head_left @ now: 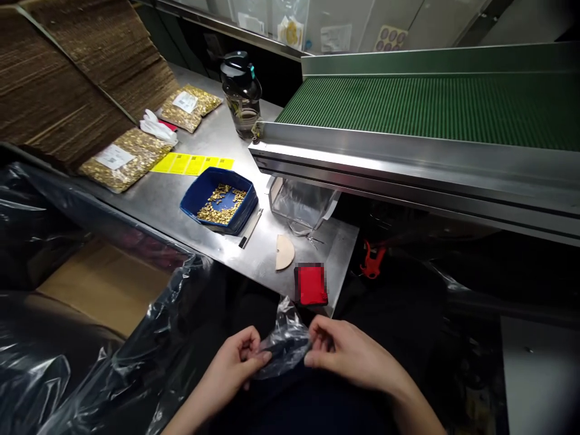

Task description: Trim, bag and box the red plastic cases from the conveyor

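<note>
While both hands work low in the lap, a small clear plastic bag hangs between them, crumpled and glossy, its upper edge rising just below the near corner of the steel table. The left hand is curled nearly closed, thumb and fingertips pinching the bag's left edge. The right hand is likewise closed to a pinch on the bag's right edge, its fingers bent inward, so the film is stretched between the two grips.

Far left, black plastic sheeting lies in shiny wrinkled folds over a brown carton. Behind it slant stacks of flat corrugated cardboard, ribbed along their edges. Two clear bags of small brass-coloured parts, each with a white label, lie flat on the brushed metal top, with a white glove between them. A strip of yellow labels lies beside a blue rectangular tray holding more loose brass pieces. Just right of the tray rest a slim knife, a half-round tan disc and a red square object, blurred. A dark translucent water bottle stands upright at the back. To the right runs a green ribbed conveyor belt in a steel frame, a clear plastic container sitting under its end.
</note>
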The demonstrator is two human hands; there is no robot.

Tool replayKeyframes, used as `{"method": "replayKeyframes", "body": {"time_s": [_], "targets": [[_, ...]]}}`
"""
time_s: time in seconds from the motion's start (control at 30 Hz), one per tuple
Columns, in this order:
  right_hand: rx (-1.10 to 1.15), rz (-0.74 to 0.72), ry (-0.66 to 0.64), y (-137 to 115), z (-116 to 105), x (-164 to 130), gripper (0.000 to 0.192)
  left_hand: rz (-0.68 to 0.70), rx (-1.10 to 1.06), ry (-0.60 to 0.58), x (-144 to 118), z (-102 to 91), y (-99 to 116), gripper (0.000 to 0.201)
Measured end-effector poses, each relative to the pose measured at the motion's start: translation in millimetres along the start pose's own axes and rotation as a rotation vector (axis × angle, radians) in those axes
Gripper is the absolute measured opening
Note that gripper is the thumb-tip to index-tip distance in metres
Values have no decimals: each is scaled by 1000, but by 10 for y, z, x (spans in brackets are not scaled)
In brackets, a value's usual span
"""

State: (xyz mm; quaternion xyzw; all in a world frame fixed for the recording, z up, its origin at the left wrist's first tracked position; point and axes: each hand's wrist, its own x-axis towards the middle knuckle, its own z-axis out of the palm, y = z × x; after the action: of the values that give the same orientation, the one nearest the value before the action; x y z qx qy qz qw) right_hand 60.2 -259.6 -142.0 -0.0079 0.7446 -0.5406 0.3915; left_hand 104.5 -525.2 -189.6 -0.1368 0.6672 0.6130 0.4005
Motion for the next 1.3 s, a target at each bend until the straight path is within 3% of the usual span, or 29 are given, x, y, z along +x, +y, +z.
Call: {"method": "replayKeyframes", "body": {"time_s": [0.13, 0.2, 0.27, 0.37, 0.47, 0.6, 0.67, 0.8, 0.87, 1.03, 1.2, 1.3], "targets": [[624, 219, 234, 367, 264, 85, 39, -17, -123, -12, -6, -69, -124, 46], [905, 249, 376, 461, 413, 249, 45, 11, -87, 15, 21, -41, -70, 49], [1019, 238, 470, 488, 504, 408, 46, 56, -16, 73, 64, -11, 12, 53], [1017, 180, 572, 485, 496, 505, 46, 114, 71, 150, 128, 12, 117, 54], [964, 113, 682, 508, 344, 351, 46, 156, 144, 202, 169, 39, 176, 50], [504, -11, 848, 493, 67, -140, 39, 213, 252, 249, 210, 145, 224, 49], [167, -90, 772, 422, -23, -386, 31, 241, 301, 260, 239, 220, 253, 49], [-347, -182, 282, 256, -3, -644, 11, 312, 365, 288, 300, 373, 338, 49], [-514, -152, 167, 220, 69, -665, 14, 375, 412, 295, 321, 448, 385, 45], [-563, -15, 222, 232, 138, -656, 12, 760, 819, 294, 342, 587, 447, 27], [-249, 114, 401, 267, 65, -653, 15, 801, 985, 290, 336, 658, 497, 22], [-188, 101, 359, 283, 99, -615, 12, 841, 1100, 227, 333, 749, 555, 20]]}}
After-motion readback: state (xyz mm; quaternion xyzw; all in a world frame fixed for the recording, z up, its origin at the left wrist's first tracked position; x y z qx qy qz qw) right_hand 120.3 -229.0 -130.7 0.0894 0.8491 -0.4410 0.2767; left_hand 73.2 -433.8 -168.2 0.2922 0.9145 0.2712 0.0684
